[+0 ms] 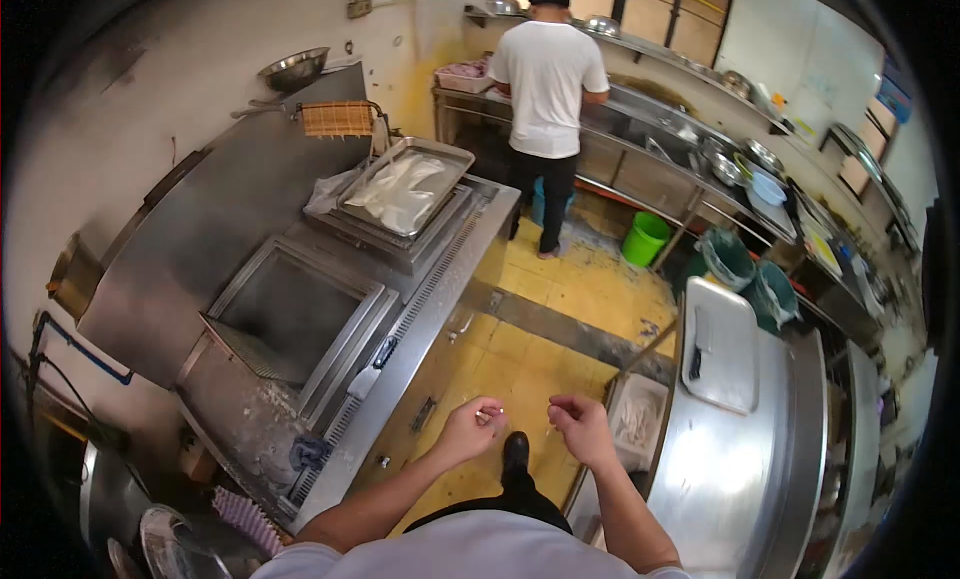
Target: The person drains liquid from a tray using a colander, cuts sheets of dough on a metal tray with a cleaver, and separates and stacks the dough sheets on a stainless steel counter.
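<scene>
My left hand (470, 429) is raised in front of my body over the yellow floor, its fingers curled in. A small whitish bit shows at its fingertips, too small to name. My right hand (583, 431) is held level with it, a short gap away, thumb and fingers pinched together. Whether anything is between them is too small to tell. Neither hand touches a surface. To the left stands a steel steamer counter (420, 364) with an open square well (295, 304). On the right is a steel worktop (725, 479) with a white tray or lid (720, 344) on it.
A metal tray (455, 159) with whitish sheets sits on the steamer's far end. A person (548, 89) in white stands at the back sink counter (640, 129). A green bucket (646, 239) and lined bins (727, 259) stand on the floor. A pale bin (638, 416) is beside my right hand.
</scene>
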A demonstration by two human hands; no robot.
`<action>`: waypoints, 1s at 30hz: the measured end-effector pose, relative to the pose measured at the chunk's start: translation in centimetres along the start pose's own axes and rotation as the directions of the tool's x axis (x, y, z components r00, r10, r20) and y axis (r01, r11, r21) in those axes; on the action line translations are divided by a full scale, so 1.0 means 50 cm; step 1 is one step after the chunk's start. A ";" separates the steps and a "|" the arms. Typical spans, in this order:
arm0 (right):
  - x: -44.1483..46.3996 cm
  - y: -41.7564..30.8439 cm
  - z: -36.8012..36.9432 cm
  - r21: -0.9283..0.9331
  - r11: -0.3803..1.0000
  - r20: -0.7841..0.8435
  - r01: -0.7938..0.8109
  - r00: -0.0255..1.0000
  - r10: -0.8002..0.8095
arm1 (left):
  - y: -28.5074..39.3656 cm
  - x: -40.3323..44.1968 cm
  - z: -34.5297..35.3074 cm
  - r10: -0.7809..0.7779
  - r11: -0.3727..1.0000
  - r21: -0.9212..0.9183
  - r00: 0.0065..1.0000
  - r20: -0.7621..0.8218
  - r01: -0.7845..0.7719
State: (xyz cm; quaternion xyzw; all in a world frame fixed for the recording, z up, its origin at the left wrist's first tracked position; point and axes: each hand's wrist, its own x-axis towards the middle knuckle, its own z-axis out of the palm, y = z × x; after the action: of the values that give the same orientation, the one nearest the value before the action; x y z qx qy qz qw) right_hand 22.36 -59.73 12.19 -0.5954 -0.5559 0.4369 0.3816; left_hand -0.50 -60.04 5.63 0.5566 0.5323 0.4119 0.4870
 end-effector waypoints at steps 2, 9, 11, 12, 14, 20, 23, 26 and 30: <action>0.115 0.007 -0.019 -0.015 0.997 0.013 0.075 0.997 -0.075 | -0.014 0.069 -0.002 -0.029 0.999 0.040 0.997 -0.070 0.032; 0.524 -0.182 -0.014 -0.096 0.893 0.268 0.440 0.875 -0.402 | 0.055 0.389 -0.047 0.066 0.981 0.193 0.938 -0.341 0.001; 0.627 -0.226 0.050 -0.020 0.843 0.336 0.537 0.798 -0.500 | 0.078 0.455 -0.079 0.092 0.982 0.187 0.910 -0.405 -0.016; 0.671 -0.247 0.080 0.017 0.815 0.367 0.580 0.754 -0.544 | 0.088 0.489 -0.094 0.104 0.983 0.180 0.894 -0.435 -0.027; 0.740 -0.325 0.135 0.029 0.737 0.413 0.675 0.663 -0.624 | 0.146 0.548 -0.139 0.062 0.987 0.161 0.866 -0.497 0.022; 0.975 -0.483 0.335 0.038 0.477 0.371 0.878 0.431 -0.823 | 0.190 0.778 -0.345 0.115 0.987 0.158 0.721 -0.684 -0.007; 1.085 -0.528 0.432 0.092 0.556 0.372 0.826 0.490 -0.788 | 0.206 0.883 -0.450 0.093 0.995 0.083 0.674 -0.733 -0.047; 1.177 -0.553 0.509 0.116 0.617 0.382 0.779 0.538 -0.751 | 0.180 0.976 -0.528 0.061 0.996 0.001 0.633 -0.772 -0.094; 1.290 -0.588 0.588 0.085 0.524 0.339 0.847 0.470 -0.815 | 0.149 1.063 -0.577 -0.016 0.999 -0.034 0.627 -0.779 -0.017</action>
State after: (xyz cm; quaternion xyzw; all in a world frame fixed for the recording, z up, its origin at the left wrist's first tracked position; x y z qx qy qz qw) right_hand -15.05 6.22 24.03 -0.1832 -0.8510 0.2643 0.4153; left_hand -22.27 -3.93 15.10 0.3147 0.6825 0.6220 0.2197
